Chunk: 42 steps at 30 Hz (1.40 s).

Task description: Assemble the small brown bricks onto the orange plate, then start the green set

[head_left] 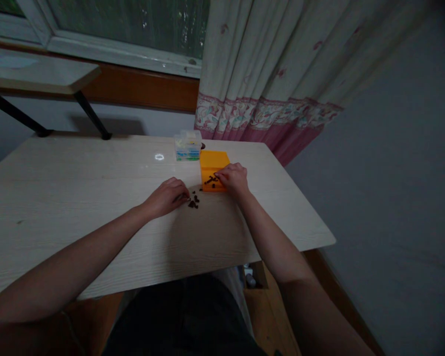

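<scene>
You've got your dark-clothed lap closest, tucked under the near edge of the pale table, and your two forearms reach in over the top from either side. Here's your left hand, low over the wood, fingers curled and drawn close together, fingertips right at a loose scatter of small dark pieces; whether you've got one between them, I can't tell. Just beyond that scatter sits the orange container, flat on the table, more dark bits lying in its nearer part. And there's your right hand, over the container's right side, thumb and fingers brought together at those bits; a dark bit shows right by the tips, but I can't tell if you have hold of it. Behind and to the left, close by the container, stands a clear plastic case, blue and green showing low down inside. Further back on the left, a raised shelf stands on black legs. Out at the far end, a flowered curtain with a pink hem hangs beside the window.
</scene>
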{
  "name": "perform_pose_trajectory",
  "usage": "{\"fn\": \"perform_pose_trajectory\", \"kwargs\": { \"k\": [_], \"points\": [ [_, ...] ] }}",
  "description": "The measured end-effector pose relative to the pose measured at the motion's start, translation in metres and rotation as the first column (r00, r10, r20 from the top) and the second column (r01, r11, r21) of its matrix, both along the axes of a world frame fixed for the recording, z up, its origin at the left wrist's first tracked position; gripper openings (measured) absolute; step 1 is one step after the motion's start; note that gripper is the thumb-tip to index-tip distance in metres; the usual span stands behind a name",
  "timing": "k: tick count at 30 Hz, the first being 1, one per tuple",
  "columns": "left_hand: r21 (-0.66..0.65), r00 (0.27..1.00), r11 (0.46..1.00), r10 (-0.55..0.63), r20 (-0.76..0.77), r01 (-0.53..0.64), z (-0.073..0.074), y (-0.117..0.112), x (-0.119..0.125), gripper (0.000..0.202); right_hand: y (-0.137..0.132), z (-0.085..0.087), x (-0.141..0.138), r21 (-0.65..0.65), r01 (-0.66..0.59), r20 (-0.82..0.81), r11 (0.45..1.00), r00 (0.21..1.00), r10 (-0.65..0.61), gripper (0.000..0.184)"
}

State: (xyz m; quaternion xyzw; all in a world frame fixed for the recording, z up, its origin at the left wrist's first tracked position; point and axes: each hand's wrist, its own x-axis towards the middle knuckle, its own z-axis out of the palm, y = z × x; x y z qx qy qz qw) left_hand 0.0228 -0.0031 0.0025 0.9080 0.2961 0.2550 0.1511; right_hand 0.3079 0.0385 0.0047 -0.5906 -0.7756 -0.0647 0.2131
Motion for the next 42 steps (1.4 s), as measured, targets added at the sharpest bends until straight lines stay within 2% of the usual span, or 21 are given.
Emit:
{"fn": "perform_pose_trajectory", "kwargs": {
  "k": [6, 15, 22, 26, 29, 34, 38, 42],
  "points": [
    [-0.002, 0.999, 0.999, 0.044, -0.005, -0.044, 0.002, -0.001, 0.0, 0.019, -0.001, 0.002, 0.0, -0.015, -0.005, -0.006, 1.0, 1.0, 0.005, 0.026],
    [-0.031, 0.99, 0.995, 0.094, 0.11, -0.091, -0.002, 0.002, -0.003, 0.016, -0.003, 0.005, -0.002, 0.032, 0.028, -0.033, 0.999, 0.999, -0.027, 0.026],
    [-0.104, 0.963, 0.984, 0.166, 0.211, -0.147, -0.007, 0.007, -0.005, 0.019, -0.006, 0.009, -0.007, 0.099, -0.02, -0.072, 0.995, 0.997, 0.027, 0.026],
    [-0.2, 0.94, 0.972, 0.182, 0.289, -0.127, -0.007, 0.009, -0.006, 0.021, -0.009, 0.01, -0.013, 0.162, -0.046, -0.116, 0.986, 0.991, 0.065, 0.025],
    [-0.334, 0.912, 0.933, 0.251, 0.325, -0.137, -0.005, 0.007, -0.007, 0.024, -0.012, 0.011, -0.017, 0.199, -0.099, -0.13, 0.975, 0.983, 0.127, 0.024],
    [-0.585, 0.874, 0.802, 0.365, 0.321, -0.12, -0.005, 0.004, -0.007, 0.031, -0.018, 0.013, -0.024, 0.224, -0.206, -0.121, 0.953, 0.964, 0.237, 0.026],
    [-0.631, 0.855, 0.769, 0.393, 0.339, -0.103, -0.008, 0.004, -0.007, 0.033, -0.023, 0.015, -0.032, 0.237, -0.266, -0.112, 0.934, 0.948, 0.298, 0.027],
    [-0.639, 0.85, 0.764, 0.395, 0.348, -0.093, -0.008, 0.006, -0.006, 0.033, -0.031, 0.017, -0.044, 0.202, -0.349, -0.074, 0.915, 0.926, 0.37, 0.023]
  ]
}}
